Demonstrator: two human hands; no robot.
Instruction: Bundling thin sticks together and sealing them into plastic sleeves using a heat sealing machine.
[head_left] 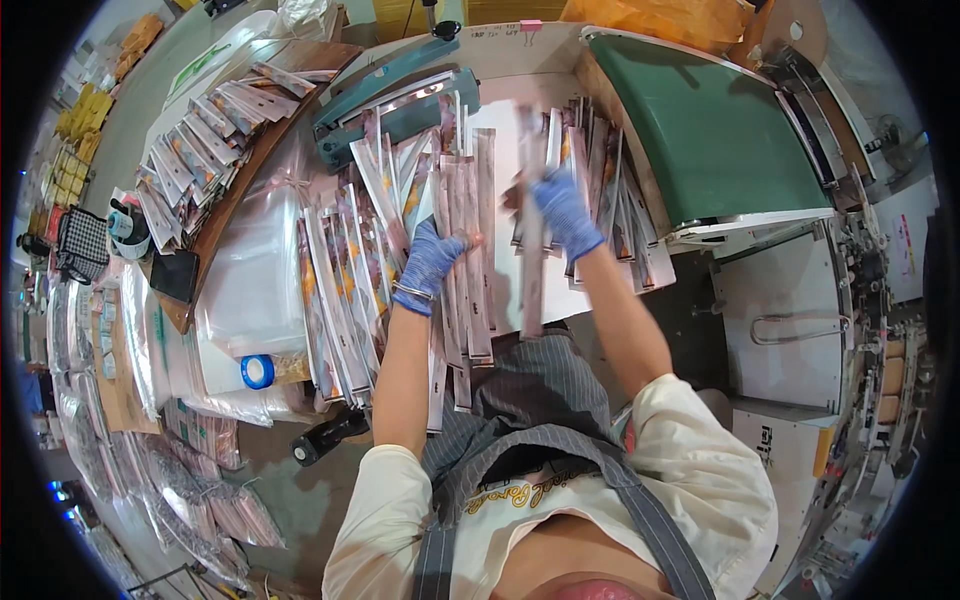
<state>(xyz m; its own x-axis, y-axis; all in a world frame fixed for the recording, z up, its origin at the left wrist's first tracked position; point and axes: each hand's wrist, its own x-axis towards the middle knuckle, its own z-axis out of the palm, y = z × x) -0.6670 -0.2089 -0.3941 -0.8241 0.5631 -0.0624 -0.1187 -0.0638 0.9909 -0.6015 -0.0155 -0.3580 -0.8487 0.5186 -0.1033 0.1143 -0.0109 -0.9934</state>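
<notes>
Both my hands wear blue knit gloves. My left hand (430,264) is closed on a bunch of long, narrow flat packets (466,290), which stand lengthwise in front of my apron. My right hand (568,212) grips a single long narrow packet (533,275), smeared by motion, just right of that bunch. Its fingers are partly blurred. More packets of the same kind (335,300), with orange and purple print, lie in a row to the left of my left hand. Another pile of packets (625,225) leans behind and right of my right hand.
A teal sealer-like device (400,112) stands behind the packets. At right is a green conveyor belt (710,135). Left are clear plastic bags (250,275), a blue tape roll (257,371) and a wooden board (235,190) by more packets. A black handle (328,437) sticks out below.
</notes>
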